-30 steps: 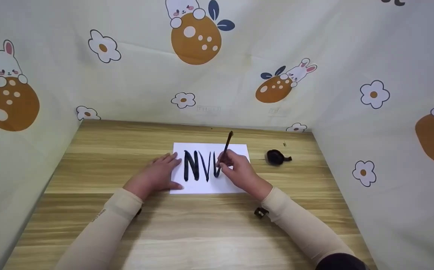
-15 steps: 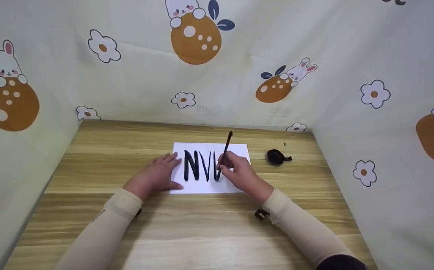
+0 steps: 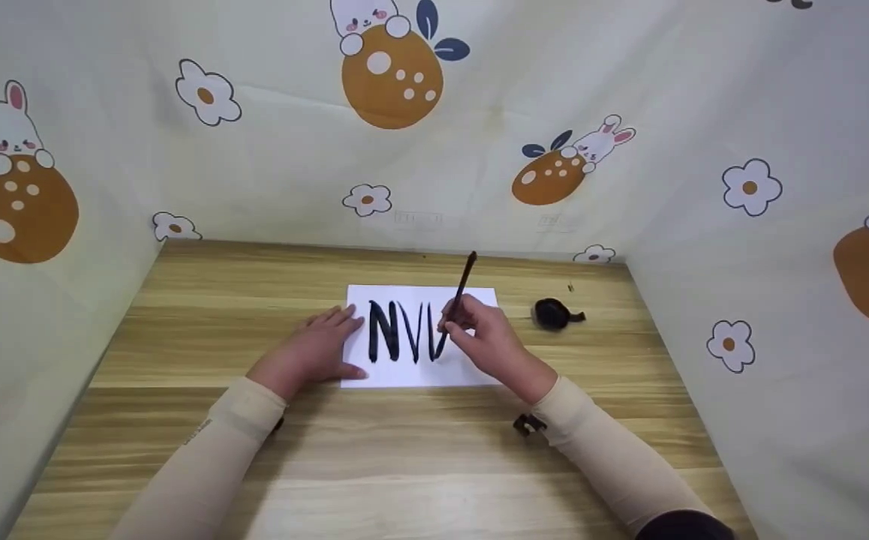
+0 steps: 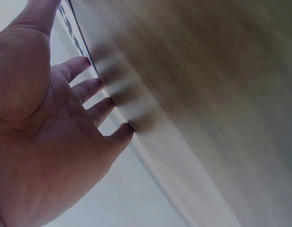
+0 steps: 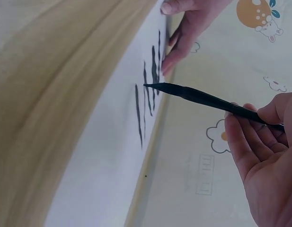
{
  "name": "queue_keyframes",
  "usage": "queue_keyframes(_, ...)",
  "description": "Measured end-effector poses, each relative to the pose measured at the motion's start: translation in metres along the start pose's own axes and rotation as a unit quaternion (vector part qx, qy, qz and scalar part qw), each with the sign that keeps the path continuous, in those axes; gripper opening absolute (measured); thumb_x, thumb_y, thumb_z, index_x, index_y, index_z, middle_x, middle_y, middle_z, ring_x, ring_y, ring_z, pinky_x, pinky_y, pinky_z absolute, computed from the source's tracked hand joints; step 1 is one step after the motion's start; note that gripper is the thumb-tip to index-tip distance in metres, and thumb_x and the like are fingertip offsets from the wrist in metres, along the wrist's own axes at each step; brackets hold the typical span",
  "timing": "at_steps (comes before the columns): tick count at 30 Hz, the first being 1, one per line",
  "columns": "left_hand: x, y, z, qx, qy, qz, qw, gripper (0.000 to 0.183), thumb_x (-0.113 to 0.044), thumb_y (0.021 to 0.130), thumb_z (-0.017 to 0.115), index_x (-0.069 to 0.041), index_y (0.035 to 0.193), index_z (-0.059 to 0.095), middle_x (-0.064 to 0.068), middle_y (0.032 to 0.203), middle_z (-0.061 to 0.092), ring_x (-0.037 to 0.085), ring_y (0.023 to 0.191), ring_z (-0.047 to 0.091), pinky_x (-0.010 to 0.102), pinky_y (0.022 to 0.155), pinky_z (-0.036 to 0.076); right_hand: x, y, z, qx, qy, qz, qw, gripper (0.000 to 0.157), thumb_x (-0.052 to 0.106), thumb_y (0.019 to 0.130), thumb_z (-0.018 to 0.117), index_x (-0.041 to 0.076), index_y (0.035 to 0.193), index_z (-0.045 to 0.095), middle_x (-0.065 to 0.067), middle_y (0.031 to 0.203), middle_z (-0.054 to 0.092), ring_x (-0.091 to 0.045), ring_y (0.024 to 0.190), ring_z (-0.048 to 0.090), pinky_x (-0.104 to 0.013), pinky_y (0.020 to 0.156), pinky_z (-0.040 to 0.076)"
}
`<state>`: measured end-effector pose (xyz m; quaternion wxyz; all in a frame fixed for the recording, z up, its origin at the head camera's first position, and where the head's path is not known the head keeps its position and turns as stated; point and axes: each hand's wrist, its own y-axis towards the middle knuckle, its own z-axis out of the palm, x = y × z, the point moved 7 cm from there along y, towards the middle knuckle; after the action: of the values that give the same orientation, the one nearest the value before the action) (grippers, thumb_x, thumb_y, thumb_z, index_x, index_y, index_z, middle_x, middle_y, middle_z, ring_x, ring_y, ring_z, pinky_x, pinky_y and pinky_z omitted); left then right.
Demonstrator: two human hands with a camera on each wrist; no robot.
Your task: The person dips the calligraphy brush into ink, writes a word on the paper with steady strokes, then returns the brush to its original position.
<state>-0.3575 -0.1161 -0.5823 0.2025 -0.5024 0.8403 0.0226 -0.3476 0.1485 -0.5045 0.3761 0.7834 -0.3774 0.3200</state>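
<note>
A sheet of white paper (image 3: 419,376) lies on the wooden table, with bold black brush strokes (image 3: 383,331) across its left and middle parts. My left hand (image 3: 314,345) rests on the paper's left edge, fingers spread; the left wrist view shows its palm (image 4: 56,118) and fingertips along the edge. My right hand (image 3: 491,337) pinches a dark writing brush (image 3: 467,281) between thumb and fingers, the handle slanting up to the right. Seen from the right wrist, the pointed bristles of the brush (image 5: 198,96) are right at the upper end of a thin stroke.
To the right of the paper sits a small black ink dish (image 3: 551,315) with a short handle. A tiny scrap (image 3: 570,287) lies behind it. Patterned cloth (image 3: 292,150) with rabbits and flowers walls in the table's back and both sides.
My right hand has shifted slightly right, and the brush's top end has moved up and right. A stroke now runs lower at the third set of marks. The left hand stays put.
</note>
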Motion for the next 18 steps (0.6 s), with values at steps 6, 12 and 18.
queue_keyframes(6, 0.001, -0.001, 0.0, 0.004, -0.001, -0.003, 1.0, 0.105, -0.062, 0.094, 0.082, -0.003, 0.171, 0.039, 0.021, 0.181, 0.025, 0.049, 0.166, 0.021, 0.078, 0.125, 0.023, -0.001, 0.004, -0.008, -0.011, 0.009, 0.009, 1.0, 0.009, -0.003, 0.106, 0.069, 0.002, 0.112, 0.069, -0.007, 0.101, 0.081, -0.026, 0.098, 0.079, -0.037, 0.091, 0.065)
queue_keyframes(12, 0.001, -0.002, -0.001, 0.002, 0.001, -0.004, 1.0, 0.105, -0.061, 0.094, 0.083, -0.002, 0.17, 0.04, 0.022, 0.18, 0.026, 0.05, 0.165, 0.022, 0.078, 0.125, 0.023, -0.01, 0.009, -0.016, -0.042, 0.028, 0.015, 0.999, 0.008, -0.004, 0.106, 0.07, 0.0, 0.112, 0.069, -0.013, 0.104, 0.08, -0.031, 0.102, 0.079, -0.037, 0.094, 0.064)
queue_keyframes(18, 0.001, -0.002, -0.002, 0.001, 0.0, -0.006, 1.0, 0.105, -0.061, 0.094, 0.083, -0.003, 0.17, 0.04, 0.022, 0.18, 0.026, 0.05, 0.165, 0.022, 0.077, 0.126, 0.022, -0.021, 0.014, -0.024, -0.075, 0.026, 0.022, 0.997, 0.008, 0.001, 0.104, 0.076, 0.001, 0.109, 0.071, -0.012, 0.104, 0.081, -0.031, 0.102, 0.08, -0.034, 0.093, 0.064)
